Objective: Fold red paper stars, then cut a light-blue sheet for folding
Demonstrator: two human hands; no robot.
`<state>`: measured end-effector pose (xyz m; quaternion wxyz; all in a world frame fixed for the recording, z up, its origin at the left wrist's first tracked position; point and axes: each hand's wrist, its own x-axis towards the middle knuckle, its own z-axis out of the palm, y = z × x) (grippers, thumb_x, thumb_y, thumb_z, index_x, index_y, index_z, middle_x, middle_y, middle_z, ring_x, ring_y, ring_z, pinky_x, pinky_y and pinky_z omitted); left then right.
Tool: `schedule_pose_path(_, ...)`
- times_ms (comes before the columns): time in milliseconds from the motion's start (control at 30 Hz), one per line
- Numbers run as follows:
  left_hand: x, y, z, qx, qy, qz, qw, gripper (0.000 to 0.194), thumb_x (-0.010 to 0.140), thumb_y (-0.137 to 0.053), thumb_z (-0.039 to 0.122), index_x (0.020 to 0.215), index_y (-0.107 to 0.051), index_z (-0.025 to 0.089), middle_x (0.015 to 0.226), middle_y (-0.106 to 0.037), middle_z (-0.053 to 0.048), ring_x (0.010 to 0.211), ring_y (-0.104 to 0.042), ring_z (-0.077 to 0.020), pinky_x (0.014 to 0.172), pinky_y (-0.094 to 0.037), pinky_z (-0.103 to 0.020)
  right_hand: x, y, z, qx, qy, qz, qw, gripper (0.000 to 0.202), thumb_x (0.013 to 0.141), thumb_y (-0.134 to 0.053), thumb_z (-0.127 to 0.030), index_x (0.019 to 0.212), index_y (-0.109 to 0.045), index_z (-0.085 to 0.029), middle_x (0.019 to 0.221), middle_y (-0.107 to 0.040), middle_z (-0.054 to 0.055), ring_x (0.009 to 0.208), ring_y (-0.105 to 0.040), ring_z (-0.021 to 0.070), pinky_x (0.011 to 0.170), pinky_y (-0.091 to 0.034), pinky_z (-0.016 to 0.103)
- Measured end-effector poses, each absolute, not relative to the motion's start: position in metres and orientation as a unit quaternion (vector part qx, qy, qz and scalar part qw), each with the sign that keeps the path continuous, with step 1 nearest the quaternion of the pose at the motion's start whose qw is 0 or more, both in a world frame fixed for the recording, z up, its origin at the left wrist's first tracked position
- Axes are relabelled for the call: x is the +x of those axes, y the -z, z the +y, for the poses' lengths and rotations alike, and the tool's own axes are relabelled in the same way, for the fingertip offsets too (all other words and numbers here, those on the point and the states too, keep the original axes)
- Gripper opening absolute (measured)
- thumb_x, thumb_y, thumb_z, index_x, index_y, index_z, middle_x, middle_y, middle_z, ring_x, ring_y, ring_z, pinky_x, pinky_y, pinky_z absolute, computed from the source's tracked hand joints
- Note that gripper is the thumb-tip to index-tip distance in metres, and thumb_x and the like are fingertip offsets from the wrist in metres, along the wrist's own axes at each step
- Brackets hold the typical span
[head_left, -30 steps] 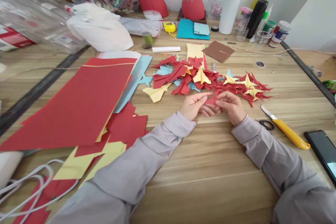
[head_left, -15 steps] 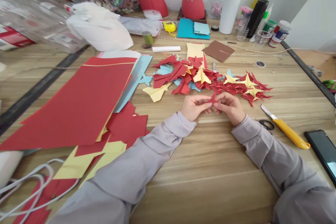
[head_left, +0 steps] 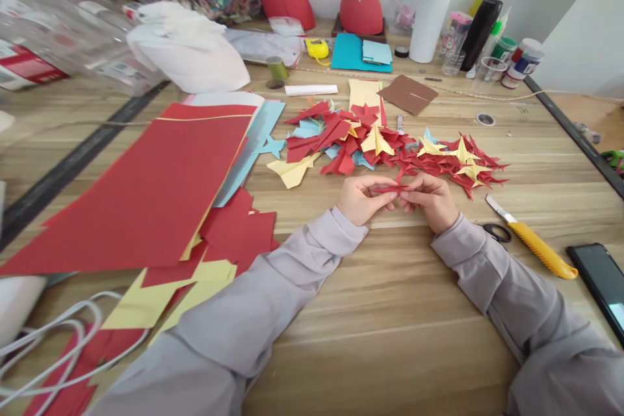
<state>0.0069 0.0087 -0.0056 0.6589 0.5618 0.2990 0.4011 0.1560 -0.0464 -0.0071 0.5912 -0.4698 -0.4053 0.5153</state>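
Note:
A small piece of folded red paper (head_left: 390, 189) is pinched between both hands, just in front of a heap of folded paper. My left hand (head_left: 364, 200) closes thumb and fingers on its left side. My right hand (head_left: 429, 200) grips its right end the same way; fingers cover part of the paper. Behind the hands lies the heap of red, yellow and blue folded pieces (head_left: 336, 136). To its right, pointed red star shapes (head_left: 480, 166) are gathered, with a few yellow stars (head_left: 472, 172) on top.
Large red sheets (head_left: 141, 195) and cut red and yellow strips (head_left: 195, 286) cover the left side. A yellow utility knife (head_left: 541, 247), black-handled scissors (head_left: 497, 232) and a phone (head_left: 599, 286) lie at right. White cables (head_left: 73, 338) coil at lower left. Bottles and jars stand at the back.
The red paper between my fingers has turned from an upright pointed shape to a flatter, more sideways one. Both hands stay in nearly the same place; the view has shifted slightly.

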Motion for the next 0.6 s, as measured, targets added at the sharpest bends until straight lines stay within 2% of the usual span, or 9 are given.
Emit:
schedule_pose_path(300, 0.0079, 0.0121, 0.0137, 0.537, -0.407, 0.294, 0.678, 0.023, 0.054, -0.080, 0.025, 0.070, -0.072, 0.011, 0.047, -0.064, -0.002, 0.040, -0.059, -0.0152, 0.042, -0.052, -0.028, 0.1563, 0.0069, -0.0459, -0.437, -0.527, -0.424, 0.592, 0.024, 0.061, -0.080, -0.027, 0.076, -0.063, -0.019, 0.057, -0.066, -0.002, 0.048, -0.059, 0.0111, 0.044, -0.046, 0.021)
schedule_pose_path(600, 0.0055, 0.0084, 0.0171, 0.488, -0.374, 0.313, 0.723, 0.016, 0.050, -0.078, 0.018, 0.063, -0.072, 0.011, 0.051, -0.066, -0.004, 0.042, -0.060, -0.0161, 0.043, -0.051, -0.029, 0.1525, 0.0053, -0.0463, -0.457, -0.511, -0.410, 0.602, 0.012, 0.061, -0.078, -0.024, 0.063, -0.068, -0.018, 0.053, -0.066, 0.000, 0.043, -0.055, 0.0106, 0.044, -0.046, 0.024)
